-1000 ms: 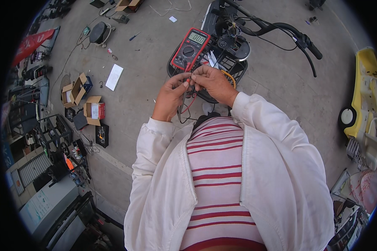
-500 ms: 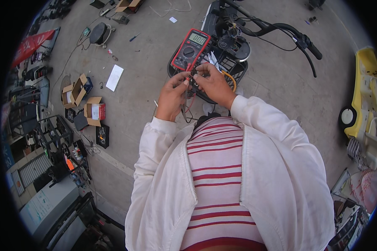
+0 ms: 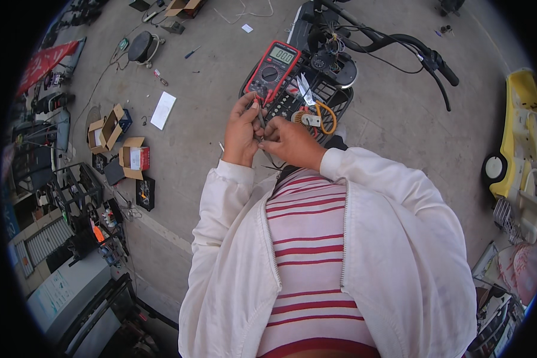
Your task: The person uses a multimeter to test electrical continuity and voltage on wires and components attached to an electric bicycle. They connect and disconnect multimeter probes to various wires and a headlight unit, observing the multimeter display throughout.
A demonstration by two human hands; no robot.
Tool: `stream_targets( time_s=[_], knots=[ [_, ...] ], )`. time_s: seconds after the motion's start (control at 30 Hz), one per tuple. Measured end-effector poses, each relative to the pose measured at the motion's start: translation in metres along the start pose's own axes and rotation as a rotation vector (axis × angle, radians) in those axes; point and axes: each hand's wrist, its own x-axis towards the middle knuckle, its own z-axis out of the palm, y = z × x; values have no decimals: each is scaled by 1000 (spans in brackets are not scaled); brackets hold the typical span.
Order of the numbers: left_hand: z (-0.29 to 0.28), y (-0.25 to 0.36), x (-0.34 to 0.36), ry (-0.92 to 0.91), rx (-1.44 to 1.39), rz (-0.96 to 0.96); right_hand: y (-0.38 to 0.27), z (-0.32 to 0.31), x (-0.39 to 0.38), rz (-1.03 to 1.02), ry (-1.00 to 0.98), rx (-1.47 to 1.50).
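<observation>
In front of me, a red multimeter (image 3: 272, 73) lies tilted on a black wire basket (image 3: 343, 98), its display lit. My left hand (image 3: 241, 132) is closed at the basket's near edge, with a red test lead (image 3: 257, 102) between thumb and fingertips. Close beside it, my right hand (image 3: 293, 143) pinches a thin dark cable (image 3: 270, 159) that hangs below the fingers; its pinched part is mostly hidden. Right of the meter lie scissors (image 3: 327, 117) with an orange handle, and a round coppery part with a pale tab (image 3: 305, 119). A black board with terminals (image 3: 284, 107) shows beneath.
Handlebars (image 3: 394, 40) with cables stretch to the far right beyond the basket. Open cardboard boxes (image 3: 108, 132), a white sheet (image 3: 163, 111), a screwdriver (image 3: 192, 52) and a round stool (image 3: 142, 48) are on the floor at left. A yellow toy car (image 3: 512, 137) stands at right.
My right hand has drawn back toward me and slightly left, uncovering the round coppery part and the terminal board. My left hand has shifted only a little.
</observation>
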Motion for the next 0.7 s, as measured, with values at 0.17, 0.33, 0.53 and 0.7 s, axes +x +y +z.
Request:
stream_targets(
  time_s=[0.17, 0.33, 0.53, 0.7],
  knots=[
    [1, 0, 0, -53, -26, 14, 14, 4, 4, 9, -47, 239],
    [-3, 5, -1, -15, -51, 64, 1, -14, -2, -19, -217, 129],
    [-15, 18, 2, 49, 3, 58, 1, -34, -5, 125, -120, 384],
    [-15, 12, -10, -45, 196, 37, -1, -40, 7, -34, 141, 339]
  ],
)
